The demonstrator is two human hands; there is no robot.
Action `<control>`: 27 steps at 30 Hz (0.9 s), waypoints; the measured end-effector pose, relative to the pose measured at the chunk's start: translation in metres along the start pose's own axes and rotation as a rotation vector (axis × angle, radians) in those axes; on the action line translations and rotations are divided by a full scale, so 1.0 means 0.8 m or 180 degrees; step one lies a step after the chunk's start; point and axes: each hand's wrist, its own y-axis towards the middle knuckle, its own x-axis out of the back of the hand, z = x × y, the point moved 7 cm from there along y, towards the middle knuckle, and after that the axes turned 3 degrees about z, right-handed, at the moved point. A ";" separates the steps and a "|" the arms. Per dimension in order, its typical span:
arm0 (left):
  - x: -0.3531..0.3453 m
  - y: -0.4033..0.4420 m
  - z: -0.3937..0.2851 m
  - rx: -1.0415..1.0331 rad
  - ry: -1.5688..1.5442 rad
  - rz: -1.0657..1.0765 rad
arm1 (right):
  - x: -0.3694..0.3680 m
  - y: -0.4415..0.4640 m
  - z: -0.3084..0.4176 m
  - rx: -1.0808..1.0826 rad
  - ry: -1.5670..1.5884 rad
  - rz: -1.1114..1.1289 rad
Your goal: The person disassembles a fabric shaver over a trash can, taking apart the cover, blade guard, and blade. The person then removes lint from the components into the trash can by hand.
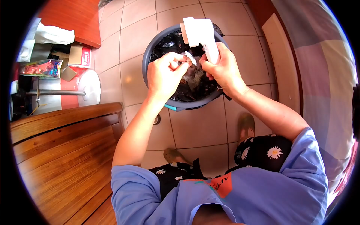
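Over the left side of a grey bin (145,65), the left hand (165,76) pinches a small white piece (191,58) at its fingertips, on the side facing the other hand. Farther right, a white handheld device (200,33) has its wide head over the bin's far side, beyond the right hand (226,71), which grips the handle with curled fingers.

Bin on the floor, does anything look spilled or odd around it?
Nothing stands out: the greyish fluff is inside the bin, the white device is held over it, and no spill shows on the visible tiles.
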 end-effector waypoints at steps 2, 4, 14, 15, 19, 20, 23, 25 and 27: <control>0.000 0.000 0.000 0.0026 -0.0023 0.0020 | -0.003 -0.003 0.001 -0.0062 0.0036 0.0088; 0.000 0.000 0.001 0.0049 -0.0045 0.0042 | -0.003 -0.002 -0.002 -0.0050 0.0106 0.0129; -0.003 0.000 -0.007 -0.0027 -0.0067 0.0077 | -0.005 -0.001 0.000 -0.0121 0.0208 0.0197; -0.003 -0.001 -0.008 -0.0027 -0.0051 0.0071 | -0.005 -0.001 0.000 -0.0122 0.0208 0.0197; -0.003 -0.001 -0.010 -0.0058 -0.0045 0.0049 | -0.004 -0.001 0.003 -0.0015 0.0046 0.0237; -0.003 0.000 -0.010 -0.0069 0.0001 0.0047 | -0.004 -0.001 0.004 0.0045 -0.0037 0.0249; -0.004 0.001 -0.010 -0.0039 -0.0018 0.0016 | -0.003 0.000 0.002 0.0059 -0.0145 0.0165; -0.005 0.000 -0.009 0.0000 -0.0080 -0.0017 | -0.004 0.000 0.001 0.0119 -0.0164 0.0130; -0.007 -0.001 -0.007 -0.0008 -0.0106 -0.0008 | -0.004 0.000 0.000 0.0178 -0.0183 0.0094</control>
